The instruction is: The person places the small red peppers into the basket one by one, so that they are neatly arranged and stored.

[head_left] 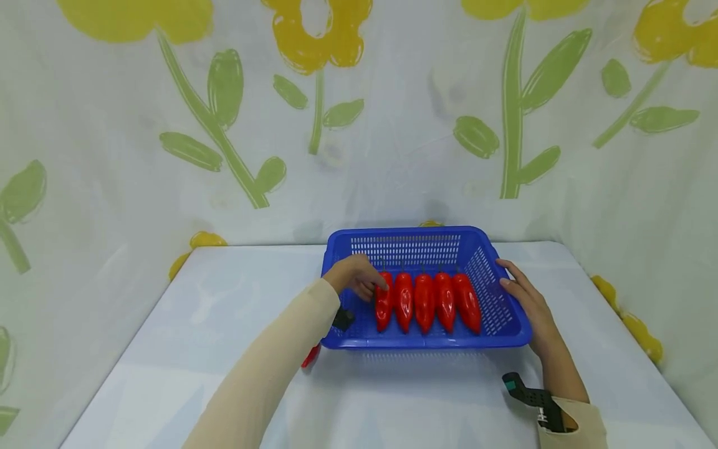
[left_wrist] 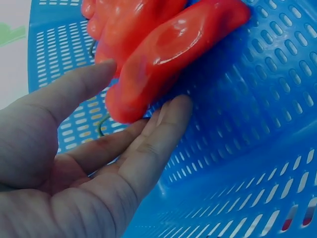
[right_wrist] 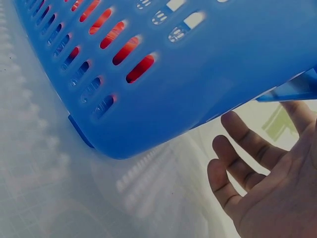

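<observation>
A blue plastic basket with slotted walls stands on the table. Inside, several shiny red peppers lie side by side, stems toward the back wall. My left hand reaches over the basket's left side to the leftmost pepper. In the left wrist view its thumb and fairly straight fingers lie around that pepper's stem end, without a closed grasp. At the basket's right rim, my right hand rests its fingertips. The right wrist view shows the fingers of this hand loosely bent outside the wall.
A small red piece shows on the table by the basket's front left corner, partly hidden by my left sleeve. A white curtain printed with flowers hangs behind the table and along its sides.
</observation>
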### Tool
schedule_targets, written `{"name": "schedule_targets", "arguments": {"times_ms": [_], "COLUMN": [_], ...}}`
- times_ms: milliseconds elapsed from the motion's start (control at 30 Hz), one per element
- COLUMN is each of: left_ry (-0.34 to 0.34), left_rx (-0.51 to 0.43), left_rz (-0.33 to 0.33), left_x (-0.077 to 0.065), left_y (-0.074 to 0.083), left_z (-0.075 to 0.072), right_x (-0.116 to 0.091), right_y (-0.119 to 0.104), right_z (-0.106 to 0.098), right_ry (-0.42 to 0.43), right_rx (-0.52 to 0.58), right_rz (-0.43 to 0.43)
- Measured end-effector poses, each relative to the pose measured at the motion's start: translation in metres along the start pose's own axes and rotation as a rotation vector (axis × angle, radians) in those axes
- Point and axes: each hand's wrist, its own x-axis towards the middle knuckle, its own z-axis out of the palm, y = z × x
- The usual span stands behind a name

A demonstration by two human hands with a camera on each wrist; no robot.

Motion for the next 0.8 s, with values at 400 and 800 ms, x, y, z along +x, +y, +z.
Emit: {"name": "schedule_targets", "arguments": {"times_ms": [400,800], "left_ry": [0.156,0.195], "left_rx": [0.149,0.176], "left_rz": [0.079,0.386], "left_x": [-0.002,-0.043], "left_y": [-0.002,-0.003], "left_z": [-0.002,-0.018], "right_x": [0.0,-0.006], "right_y": [-0.002,0.001], "right_z": [-0.001,-0.001], "right_ry": [0.001,-0.015], "right_rx": [0.012,0.001], "right_rz": [0.006,0.022]}}
